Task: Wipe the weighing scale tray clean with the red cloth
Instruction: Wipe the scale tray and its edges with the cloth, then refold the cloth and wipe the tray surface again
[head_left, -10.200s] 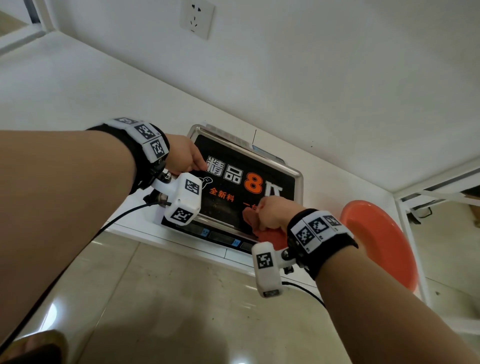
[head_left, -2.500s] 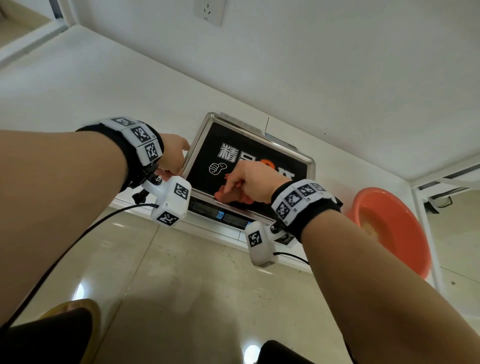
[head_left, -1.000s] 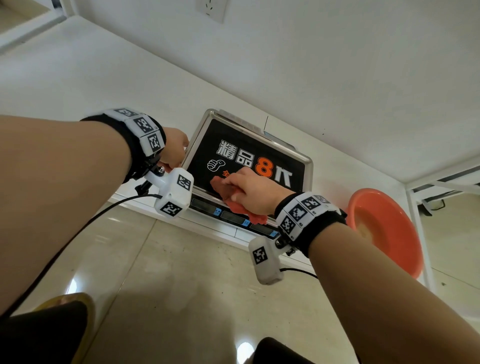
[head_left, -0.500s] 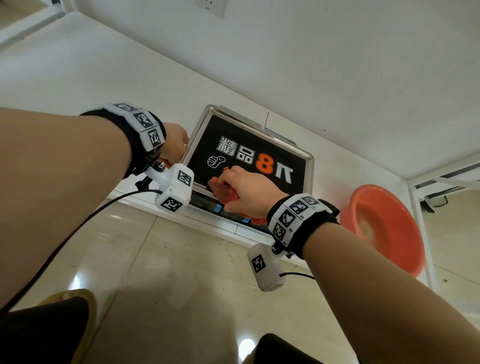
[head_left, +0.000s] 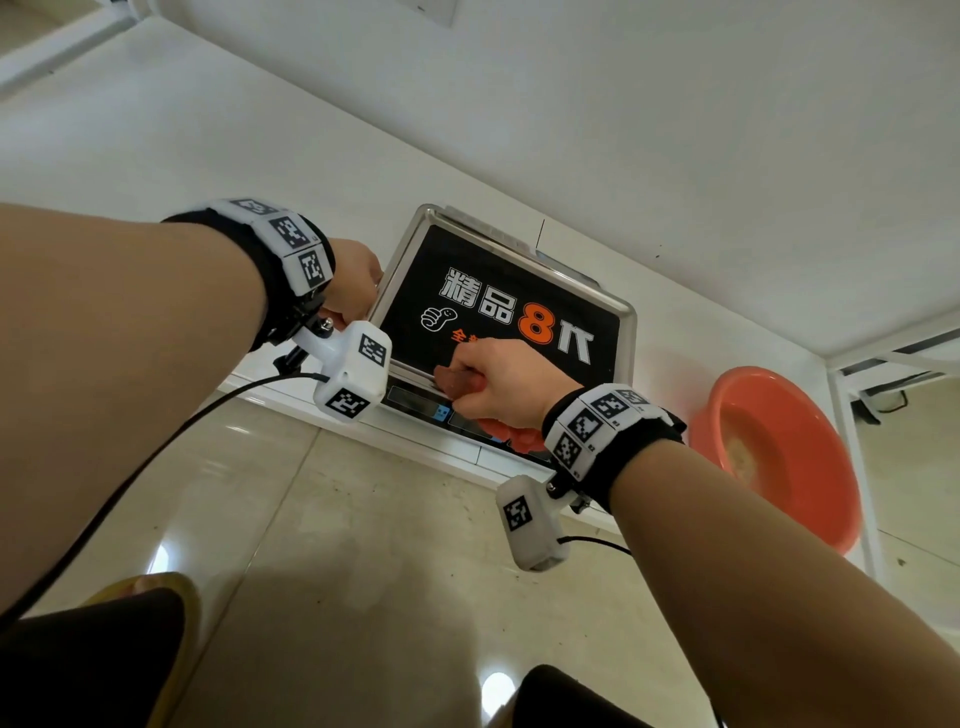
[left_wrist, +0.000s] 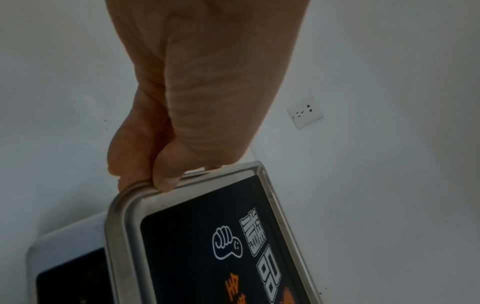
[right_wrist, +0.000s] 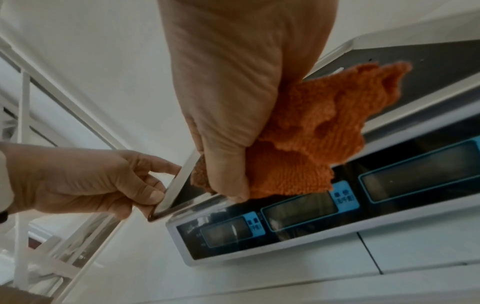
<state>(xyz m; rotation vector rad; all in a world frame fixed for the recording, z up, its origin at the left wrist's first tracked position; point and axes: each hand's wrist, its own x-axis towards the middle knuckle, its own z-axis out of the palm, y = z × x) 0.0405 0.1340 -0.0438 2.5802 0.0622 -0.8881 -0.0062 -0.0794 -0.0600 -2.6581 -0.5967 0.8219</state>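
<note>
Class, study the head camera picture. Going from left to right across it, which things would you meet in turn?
Left hand gripping the tray's left rim → weighing scale tray → right hand holding the red cloth at the tray's near edge → orange basin.

The black face of the scale tray carries white characters "精品", a big orange "8" and a white "代", with a thumbs-up sign beside them. Smaller orange characters beneath are partly covered; the scale's blue button labels are too blurred to read.
</note>
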